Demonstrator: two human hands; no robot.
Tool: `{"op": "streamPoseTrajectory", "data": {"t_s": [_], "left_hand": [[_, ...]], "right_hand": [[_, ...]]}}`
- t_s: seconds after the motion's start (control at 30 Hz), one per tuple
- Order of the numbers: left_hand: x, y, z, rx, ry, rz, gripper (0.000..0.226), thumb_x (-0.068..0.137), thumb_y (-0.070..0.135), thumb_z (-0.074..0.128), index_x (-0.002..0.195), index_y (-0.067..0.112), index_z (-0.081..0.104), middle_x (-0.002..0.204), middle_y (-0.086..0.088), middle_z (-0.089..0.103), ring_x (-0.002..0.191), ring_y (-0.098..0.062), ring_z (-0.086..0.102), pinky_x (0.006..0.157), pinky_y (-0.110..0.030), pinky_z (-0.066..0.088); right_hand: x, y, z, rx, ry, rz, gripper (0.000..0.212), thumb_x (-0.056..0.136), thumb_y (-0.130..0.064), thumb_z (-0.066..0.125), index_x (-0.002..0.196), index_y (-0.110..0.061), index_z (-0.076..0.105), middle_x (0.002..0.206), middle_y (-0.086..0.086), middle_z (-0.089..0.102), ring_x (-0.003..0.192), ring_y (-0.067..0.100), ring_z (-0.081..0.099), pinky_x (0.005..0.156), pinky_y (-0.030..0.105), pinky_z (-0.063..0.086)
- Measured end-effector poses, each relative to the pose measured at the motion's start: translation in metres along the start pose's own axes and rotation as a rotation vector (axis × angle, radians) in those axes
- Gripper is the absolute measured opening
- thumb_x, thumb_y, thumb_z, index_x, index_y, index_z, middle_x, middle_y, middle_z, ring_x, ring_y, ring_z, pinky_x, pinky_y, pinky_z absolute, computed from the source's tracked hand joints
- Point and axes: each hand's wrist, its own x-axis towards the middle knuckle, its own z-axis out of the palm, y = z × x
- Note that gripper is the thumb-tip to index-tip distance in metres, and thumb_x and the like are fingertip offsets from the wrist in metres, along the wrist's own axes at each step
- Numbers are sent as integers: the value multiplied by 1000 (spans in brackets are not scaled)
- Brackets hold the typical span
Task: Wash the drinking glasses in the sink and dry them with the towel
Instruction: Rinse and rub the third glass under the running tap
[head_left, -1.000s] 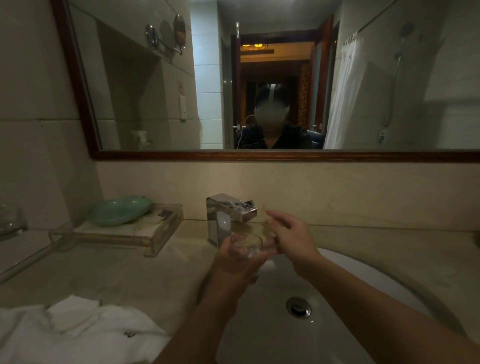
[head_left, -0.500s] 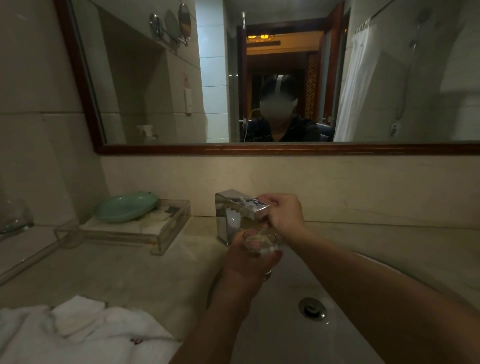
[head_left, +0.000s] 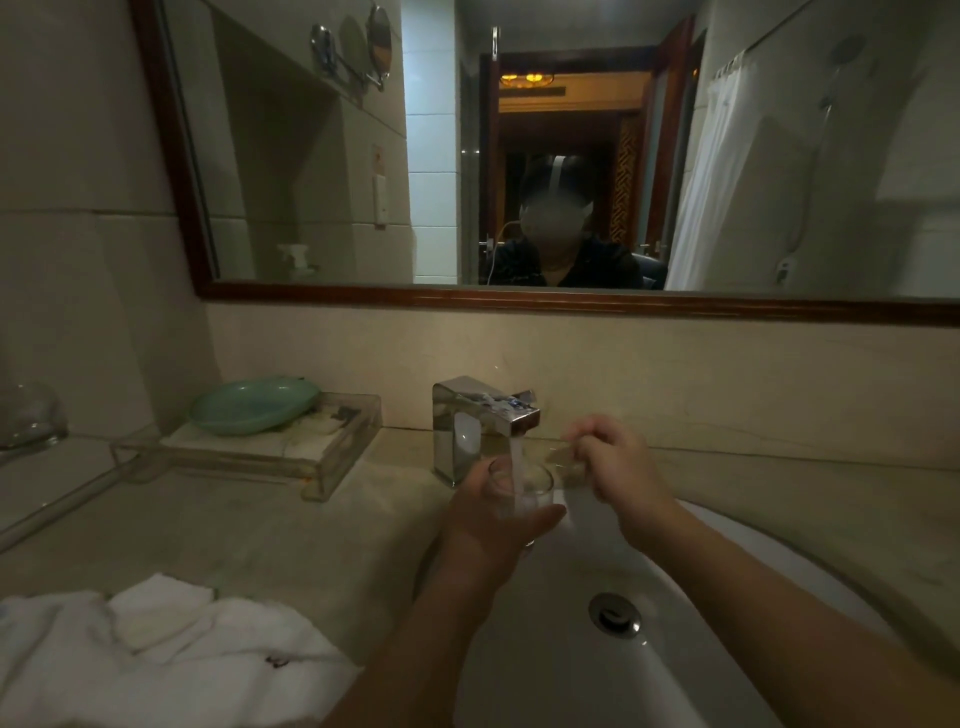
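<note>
Head view: rinsing begun, left hand (head_left: 483, 522) gripping glass (head_left: 522, 488) under faucet (head_left: 480, 415) stream. Blurred right hand (head_left: 618, 467) at two o'clock, grip untellable. Untouched towel (head_left: 156, 654) at seven o'clock; drying left.

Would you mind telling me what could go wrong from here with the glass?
The glass sits in the left hand alone, under running water; a wet grip might slip and drop it into the hard sink. Its rim is close under the metal faucet and could chip against it.
</note>
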Motion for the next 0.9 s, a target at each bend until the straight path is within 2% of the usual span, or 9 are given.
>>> {"op": "streamPoseTrajectory", "data": {"t_s": [0.07, 0.17, 0.3, 0.4, 0.53, 0.63, 0.7, 0.8, 0.9], "left_hand": [[0, 4, 1, 114, -11, 15, 39, 61, 40, 86, 91, 30, 64, 93, -4, 71, 77, -24, 68, 67, -43, 59], [3, 1, 2, 269, 7, 45, 40, 63, 51, 79, 90, 25, 65, 90, -8, 69, 74, -28, 67, 65, -50, 58], [0, 6, -2, 533, -63, 94, 47, 68, 58, 77, 93, 21, 62, 92, 1, 68, 81, -24, 69, 70, -35, 58], [-4, 8, -3, 640, -31, 116, 33, 80, 52, 75, 80, 25, 56, 92, 3, 66, 88, -22, 67, 72, -29, 50], [-3, 5, -2, 432, -15, 26, 36, 76, 43, 78, 101, 19, 68, 99, -1, 72, 92, -26, 71, 81, -38, 60], [0, -2, -3, 441, -8, 55, 28, 84, 49, 75, 85, 25, 59, 88, 5, 67, 78, -20, 69, 71, -36, 60], [-1, -6, -3, 280, 9, -5, 24, 86, 33, 78, 100, 17, 65, 89, 0, 71, 76, -21, 71, 74, -46, 64], [2, -13, -7, 128, 37, -81, 48, 75, 23, 86, 118, 21, 64, 101, 2, 74, 89, -20, 74, 81, -47, 64], [3, -16, -7, 81, 19, -84, 55, 73, 23, 90, 121, 26, 61, 109, 5, 72, 97, -17, 72, 85, -42, 62]], "right_hand": [[-19, 4, -5, -161, -173, -195, 25, 85, -9, 49, 84, -20, 72, 69, -12, 66, 56, 3, 54, 54, 14, 41], [-22, 10, -12, -598, -409, -443, 31, 83, -20, 54, 103, -37, 71, 89, -16, 67, 75, 5, 57, 69, 26, 46], [-26, 2, -8, -891, -656, -452, 65, 80, -16, 60, 136, -48, 51, 103, -15, 69, 91, 9, 64, 77, 30, 54], [-19, 3, -2, -1011, -671, -429, 41, 77, -16, 66, 114, -35, 68, 89, -12, 65, 83, 12, 61, 70, 27, 48], [-8, 8, -4, -864, -776, -308, 37, 75, -13, 71, 102, -38, 69, 79, -15, 65, 71, 2, 61, 69, 25, 53], [-6, 10, -6, -756, -801, -254, 37, 73, -6, 74, 85, -40, 68, 74, -15, 70, 64, 2, 64, 64, 28, 54], [-5, 12, -6, -603, -737, -220, 43, 75, -2, 70, 98, -37, 66, 81, -4, 72, 67, 13, 68, 58, 30, 54], [-1, 20, -7, -246, -488, -130, 53, 75, 2, 58, 112, -36, 56, 95, 9, 70, 71, 38, 67, 52, 35, 52], [7, 22, -5, -32, -278, -96, 82, 79, 16, 55, 138, -39, 43, 138, -1, 53, 82, 34, 67, 49, 29, 52]]}}
